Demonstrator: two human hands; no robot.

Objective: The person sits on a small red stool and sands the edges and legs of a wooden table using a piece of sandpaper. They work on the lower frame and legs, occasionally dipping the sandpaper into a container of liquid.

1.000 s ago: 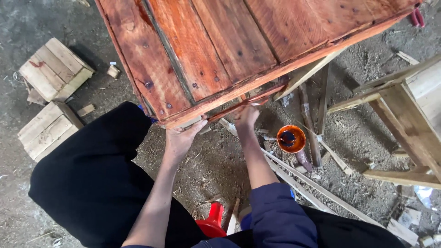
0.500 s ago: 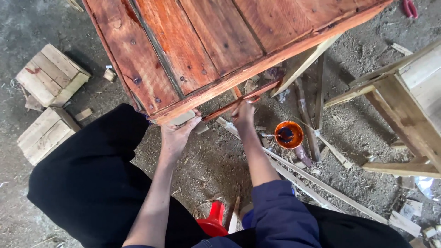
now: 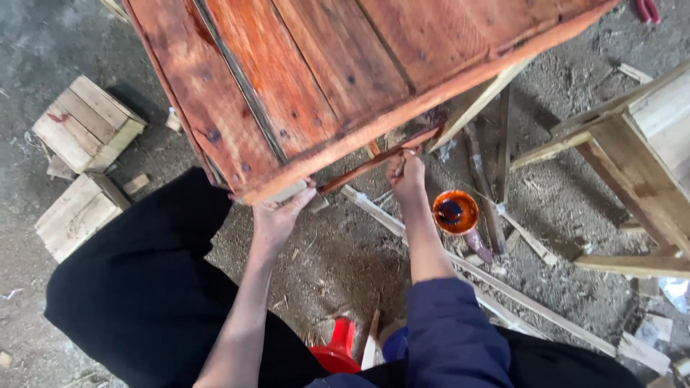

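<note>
- We see a large stained plank panel point(image 3: 338, 72), reddish brown and studded with nail heads, tilted across the upper part of the view, its near corner low over the person's knees.
- The left hand point(image 3: 277, 215) grips the panel's lower edge near that corner, fingers curled up onto a pale unstained block under the rim.
- The right hand point(image 3: 406, 176) is clenched around a thin handle, probably a brush, though the tool's tip is hidden against the red-stained slat point(image 3: 374, 159) under the panel's edge.
- Just right of that hand a round orange bowl point(image 3: 455, 212) of dark stain sits on the ground.
- The floor point(image 3: 338, 259) is packed dirt strewn with sawdust, chips and loose pale battens point(image 3: 503, 287).
- Two small pale wooden crates point(image 3: 86, 122) lie to the left, well apart from the hands.
- An unfinished pale wooden frame point(image 3: 632, 158) stands at the right.
- A red plastic object point(image 3: 336, 352) shows between the person's legs at the bottom edge.
</note>
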